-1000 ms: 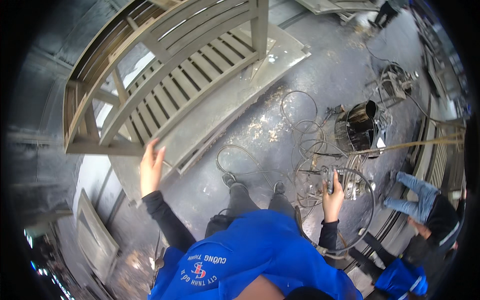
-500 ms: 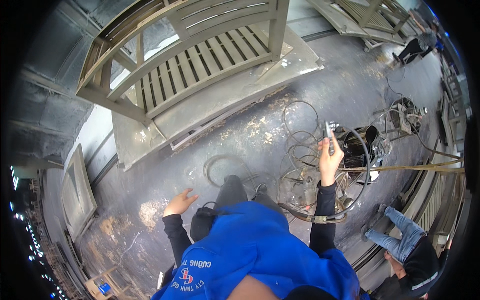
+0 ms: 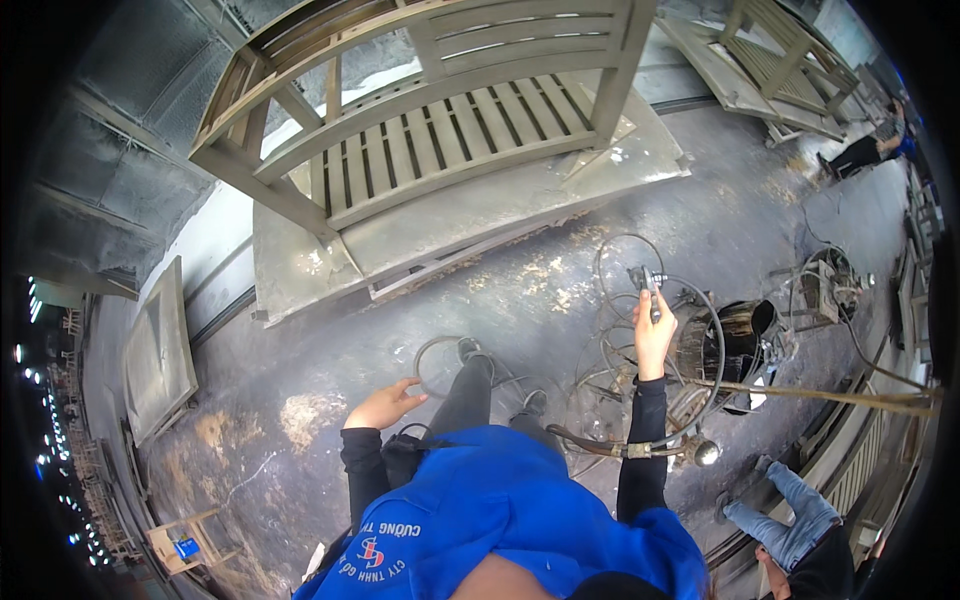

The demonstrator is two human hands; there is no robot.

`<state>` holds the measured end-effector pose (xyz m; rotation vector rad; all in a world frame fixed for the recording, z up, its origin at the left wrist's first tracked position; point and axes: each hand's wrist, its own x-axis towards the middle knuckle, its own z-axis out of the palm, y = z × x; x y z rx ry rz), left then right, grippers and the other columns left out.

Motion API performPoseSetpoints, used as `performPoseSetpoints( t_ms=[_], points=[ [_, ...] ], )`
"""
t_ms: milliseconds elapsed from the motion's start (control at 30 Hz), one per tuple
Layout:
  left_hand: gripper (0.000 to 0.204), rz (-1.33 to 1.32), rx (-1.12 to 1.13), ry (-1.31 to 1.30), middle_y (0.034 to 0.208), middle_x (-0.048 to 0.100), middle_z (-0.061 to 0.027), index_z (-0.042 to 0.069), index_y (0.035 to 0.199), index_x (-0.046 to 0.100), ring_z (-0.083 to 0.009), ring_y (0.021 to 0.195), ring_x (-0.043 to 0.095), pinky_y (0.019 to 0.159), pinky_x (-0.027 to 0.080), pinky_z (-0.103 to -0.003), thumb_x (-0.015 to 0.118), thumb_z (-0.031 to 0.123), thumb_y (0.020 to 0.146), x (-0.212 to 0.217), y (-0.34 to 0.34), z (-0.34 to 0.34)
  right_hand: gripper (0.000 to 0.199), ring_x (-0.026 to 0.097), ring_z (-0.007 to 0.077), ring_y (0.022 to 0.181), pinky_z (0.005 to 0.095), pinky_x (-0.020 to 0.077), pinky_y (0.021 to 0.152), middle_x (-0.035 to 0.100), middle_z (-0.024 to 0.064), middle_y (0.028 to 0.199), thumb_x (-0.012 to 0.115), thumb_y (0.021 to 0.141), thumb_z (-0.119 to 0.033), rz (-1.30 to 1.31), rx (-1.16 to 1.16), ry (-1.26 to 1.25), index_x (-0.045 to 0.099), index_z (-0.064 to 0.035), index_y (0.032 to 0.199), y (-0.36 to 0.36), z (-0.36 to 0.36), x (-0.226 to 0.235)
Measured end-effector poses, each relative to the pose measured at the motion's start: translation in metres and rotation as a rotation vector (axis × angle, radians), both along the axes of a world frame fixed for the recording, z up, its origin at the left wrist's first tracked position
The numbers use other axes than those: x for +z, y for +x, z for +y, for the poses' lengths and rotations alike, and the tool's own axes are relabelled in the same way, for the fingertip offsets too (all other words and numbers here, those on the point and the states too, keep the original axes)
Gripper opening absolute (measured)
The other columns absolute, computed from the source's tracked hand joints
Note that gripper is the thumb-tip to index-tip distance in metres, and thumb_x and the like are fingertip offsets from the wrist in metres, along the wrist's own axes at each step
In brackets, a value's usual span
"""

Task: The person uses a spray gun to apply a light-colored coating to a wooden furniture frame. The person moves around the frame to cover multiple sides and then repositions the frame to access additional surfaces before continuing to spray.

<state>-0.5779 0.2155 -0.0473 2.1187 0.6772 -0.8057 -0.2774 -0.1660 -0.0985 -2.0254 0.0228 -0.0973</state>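
Spray gun (image 3: 648,285) is sitting in the right hand, raised over the grey floor (image 3: 300,360), right of the person's legs.

Going left to right: a flat panel (image 3: 160,350) is lying near the floor's left edge. The left hand (image 3: 385,405) is hanging beside the left hip, fingers loosely spread, pinching nothing. A second ago it was stretched up toward the slatted frame (image 3: 440,120) on its platform; half a second ago it was already dropping, and now it is hanging low and well apart from the frame. By my judgement the left hand is finishing with the frame and leaving the work to the gun.

Right of the legs, the right hand (image 3: 655,335) is gripping the gun, fingers pressed together round its handle, nozzle upward. It is standing higher than a second ago, when it was sitting low among the hose coils (image 3: 620,270). That lift is suggesting the gun is being brought to bear. Just right, a dark bucket (image 3: 735,340) is standing by the hoses; another person's legs (image 3: 790,505) are showing at the lower right corner.
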Motion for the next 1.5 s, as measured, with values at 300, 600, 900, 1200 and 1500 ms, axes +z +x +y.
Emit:
performPoseSetpoints(
  t_ms=[300, 600, 900, 1200, 1500],
  points=[
    [0.064, -0.053, 0.137, 0.081, 0.12, 0.068, -0.0252, 0.011, 0.142, 0.055, -0.0419, 0.115, 0.064, 0.098, 0.049, -0.046, 0.061, 0.054, 0.094, -0.011, 0.019, 0.121, 0.048, 0.067, 0.0235, 0.076, 0.039, 0.0516, 0.072, 0.073, 0.0243, 0.088, 0.069, 0.097, -0.033, -0.05, 0.153, -0.095, 0.064, -0.0009, 0.133, 0.027, 0.158, -0.066],
    [0.062, -0.057, 0.132, 0.034, 0.117, 0.068, -0.0272, 0.012, 0.141, 0.055, -0.0424, 0.111, 0.065, 0.093, 0.051, -0.047, 0.059, 0.054, 0.096, -0.011, 0.027, 0.158, 0.048, 0.075, 0.0271, 0.095, 0.0351, 0.0554, 0.079, 0.072, 0.025, 0.112, 0.074, 0.092, -0.032, 0.112, 0.815, 0.076, 0.066, -0.0061, 0.131, -0.016, 0.346, -0.033],
    [0.061, -0.063, 0.16, -0.027, 0.109, 0.071, -0.0228, 0.012, 0.141, 0.056, -0.0399, 0.106, 0.067, 0.092, 0.052, -0.044, 0.064, 0.051, 0.095, -0.034, 0.016, 0.162, 0.05, 0.074, 0.0342, 0.096, 0.0385, 0.0557, 0.077, 0.07, 0.0275, 0.105, 0.071, 0.093, -0.043, 0.147, 0.864, -0.09, 0.068, -0.0081, 0.129, 0.008, 0.37, 0.003],
    [0.067, 0.032, 0.179, 0.126, 0.098, 0.072, -0.0253, 0.008, 0.139, 0.057, -0.0422, 0.101, 0.068, 0.089, 0.052, -0.047, 0.062, 0.056, 0.093, -0.04, 0.033, 0.156, 0.066, 0.073, 0.0405, 0.093, 0.0446, 0.0546, 0.081, 0.07, 0.0339, 0.096, 0.066, 0.093, -0.056, 0.043, 0.068, -0.375, 0.068, 0.0022, 0.125, 0.186, 0.198, 0.066],
    [0.06, -0.105, 0.35, -0.038, 0.117, 0.069, -0.0251, 0.014, 0.144, 0.053, -0.0379, 0.113, 0.066, 0.095, 0.051, -0.043, 0.06, 0.052, 0.098, -0.028, 0.074, 0.075, 0.07, 0.074, 0.0396, 0.086, 0.0445, 0.0551, 0.078, 0.072, 0.0309, 0.089, 0.066, 0.092, -0.059, -0.023, 0.11, -0.381, 0.07, 0.0055, 0.12, 0.264, 0.201, 0.016]
  ],
)
